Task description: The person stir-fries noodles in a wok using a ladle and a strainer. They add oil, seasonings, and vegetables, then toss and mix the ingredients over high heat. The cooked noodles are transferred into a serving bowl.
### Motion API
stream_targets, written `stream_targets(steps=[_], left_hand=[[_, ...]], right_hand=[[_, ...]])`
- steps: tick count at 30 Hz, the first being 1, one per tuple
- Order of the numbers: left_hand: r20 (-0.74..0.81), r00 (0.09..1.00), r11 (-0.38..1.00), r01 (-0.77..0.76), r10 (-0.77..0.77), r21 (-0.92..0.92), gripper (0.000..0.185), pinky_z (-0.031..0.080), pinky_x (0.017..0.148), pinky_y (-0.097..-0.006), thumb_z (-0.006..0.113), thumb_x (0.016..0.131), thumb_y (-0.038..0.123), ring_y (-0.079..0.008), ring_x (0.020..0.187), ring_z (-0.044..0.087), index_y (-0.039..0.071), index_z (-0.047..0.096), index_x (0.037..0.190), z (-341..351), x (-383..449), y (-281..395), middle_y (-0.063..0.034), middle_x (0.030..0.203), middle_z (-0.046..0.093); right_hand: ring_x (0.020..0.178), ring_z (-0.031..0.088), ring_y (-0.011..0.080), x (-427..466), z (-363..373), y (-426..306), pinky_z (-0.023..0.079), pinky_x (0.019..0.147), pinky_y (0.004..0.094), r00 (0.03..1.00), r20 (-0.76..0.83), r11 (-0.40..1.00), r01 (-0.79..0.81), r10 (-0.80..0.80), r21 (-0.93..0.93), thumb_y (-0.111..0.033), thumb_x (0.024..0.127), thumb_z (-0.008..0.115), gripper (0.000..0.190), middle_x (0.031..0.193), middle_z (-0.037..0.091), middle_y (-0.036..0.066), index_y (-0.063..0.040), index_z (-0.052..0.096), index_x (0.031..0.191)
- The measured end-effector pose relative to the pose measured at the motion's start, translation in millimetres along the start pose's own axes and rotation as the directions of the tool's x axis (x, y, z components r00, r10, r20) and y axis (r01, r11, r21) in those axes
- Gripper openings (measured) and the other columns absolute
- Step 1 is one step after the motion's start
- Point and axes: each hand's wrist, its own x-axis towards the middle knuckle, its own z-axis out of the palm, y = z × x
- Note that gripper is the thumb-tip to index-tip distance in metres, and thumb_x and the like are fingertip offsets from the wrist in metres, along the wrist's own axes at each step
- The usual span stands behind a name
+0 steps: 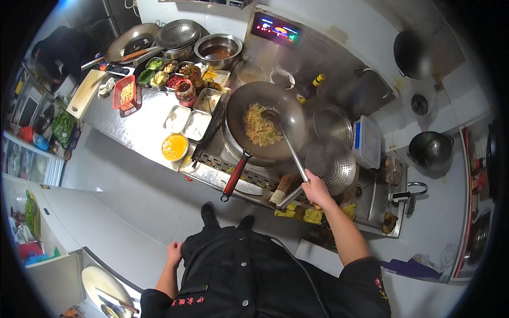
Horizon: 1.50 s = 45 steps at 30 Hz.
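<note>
My right hand (pixel 317 189) grips the steel handle of a wok ladle (pixel 293 150). The ladle's bowl rests among shredded stir-fried food (pixel 258 129), which looks like potato strips, inside a large wok (pixel 288 99). That wok sits on the stove burner, its red handle (pixel 237 175) pointing toward me with no hand on it. Down at my side, by the black jacket, hangs my left hand (pixel 174 253), fingers curled and nothing visible in it. Just beyond my right hand lies a perforated strainer (pixel 332 167); a bristle brush (pixel 283 189) lies left of the hand.
Left of the wok stand seasoning tins (pixel 197 124), a bowl of yellow liquid (pixel 175 147) and a red basket of pale strips (pixel 124 93). A steel basin (pixel 218 49) is behind them. The sink tap (pixel 409 194) is at right. Another person (pixel 63 49) bends at far left.
</note>
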Motion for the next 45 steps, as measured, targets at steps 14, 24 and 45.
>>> stream_targets(steps=[14, 24, 45], left_hand=[[0.008, 0.987, 0.986, 0.162, -0.161, -0.051, 0.023, 0.046, 0.046, -0.0340, 0.067, 0.097, 0.021, -0.0189, 0.050, 0.058, 0.002, 0.059, 0.087, -25, 24, -10, -0.0062, 0.064, 0.058], [0.410, 0.828, 0.915, -0.279, 0.383, -0.290, 0.036, 0.049, 0.069, -0.0304, 0.069, 0.101, 0.037, -0.0139, 0.076, 0.061, 0.002, 0.067, 0.103, 114, 63, 262, -0.0053, 0.087, 0.066], [0.711, 0.700, 0.984, 0.069, 0.071, -0.167, 0.011, 0.041, 0.043, -0.0351, 0.060, 0.094, 0.011, -0.0177, 0.050, 0.050, 0.008, 0.050, 0.097, 166, -64, 352, -0.0036, 0.067, 0.049]], right_hand=[[0.092, 0.072, 0.0462, -8, -32, -16, 0.056, 0.084, 0.0561, 0.987, 0.124, 0.854, 0.151, -0.103, -0.498, -0.011, 0.096, 0.054, 0.068, 0.102, 0.072, 0.027, -0.022, 0.039, 0.162], [0.107, 0.070, 0.0448, 10, 2, -53, 0.055, 0.095, 0.0513, 0.976, 0.074, 0.960, -0.213, 0.203, 0.180, -0.017, 0.095, 0.058, 0.068, 0.120, 0.070, 0.029, -0.018, 0.041, 0.161], [0.088, 0.072, 0.0296, -184, -101, -30, 0.056, 0.084, 0.0413, 0.958, 0.262, 0.992, -0.125, 0.119, 0.009, -0.015, 0.095, 0.059, 0.068, 0.100, 0.074, 0.025, -0.011, 0.042, 0.160]])
